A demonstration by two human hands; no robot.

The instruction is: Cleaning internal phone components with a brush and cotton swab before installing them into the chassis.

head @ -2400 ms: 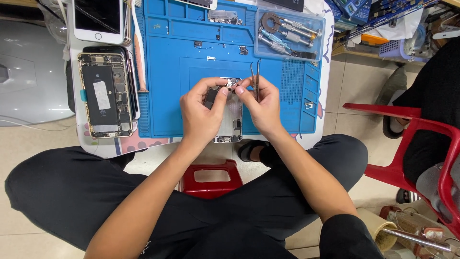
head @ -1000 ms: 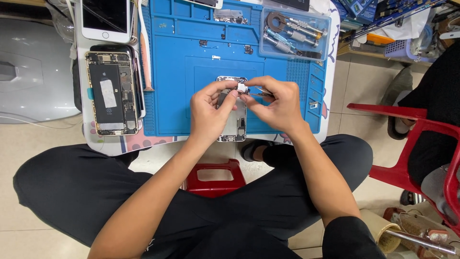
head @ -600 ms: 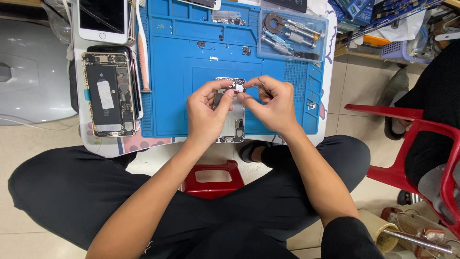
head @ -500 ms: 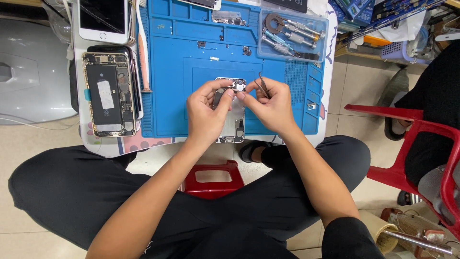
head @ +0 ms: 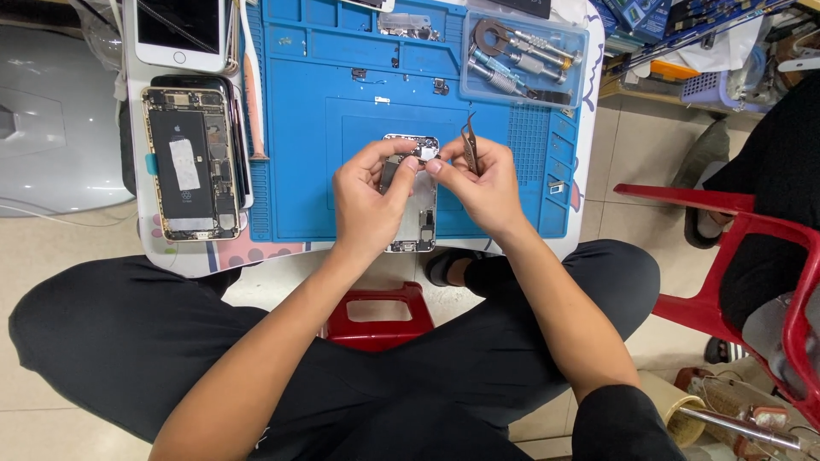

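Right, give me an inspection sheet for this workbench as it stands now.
Surface: blue repair mat on a small white table.
Job's things: opened phone housing on the mat; a small part pinched between both hands' fingers.
Clutter: opened phone and white phone to the left; clear tray of tools at the mat's top right.
Hands: left hand and right hand meet above the housing; the right also holds tweezers, tips up.
Cables: a thin white one on the floor at left.
Surroundings: red stool under the table, red chair at right with another person seated there.
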